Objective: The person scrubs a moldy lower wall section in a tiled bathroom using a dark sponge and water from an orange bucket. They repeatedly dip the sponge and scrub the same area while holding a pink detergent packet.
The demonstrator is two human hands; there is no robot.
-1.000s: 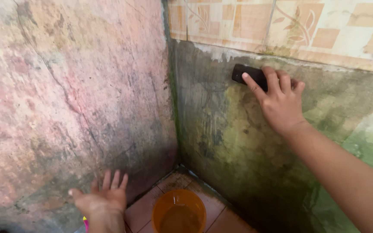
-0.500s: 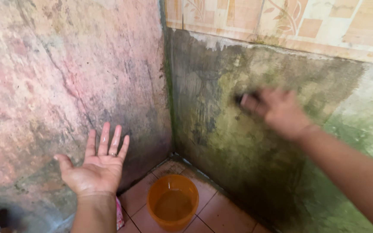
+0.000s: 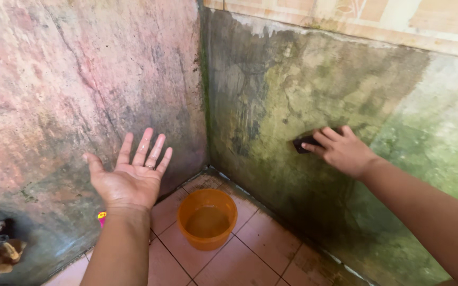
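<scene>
The right hand (image 3: 345,151) presses a dark brush (image 3: 304,144) against the mossy wall (image 3: 303,79). The left hand (image 3: 131,177) is spread wide, palm up, empty. An orange bucket (image 3: 207,218) sits below, between both hands.

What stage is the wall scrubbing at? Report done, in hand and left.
Done: a paler patch on the green-stained wall looks scrubbed, though that is hard to confirm. In hand: the right hand presses a dark scrubber against that wall; the left hand is open, palm up, holding nothing. Left: dark and green growth low on the wall and in the corner above the orange bucket.
</scene>
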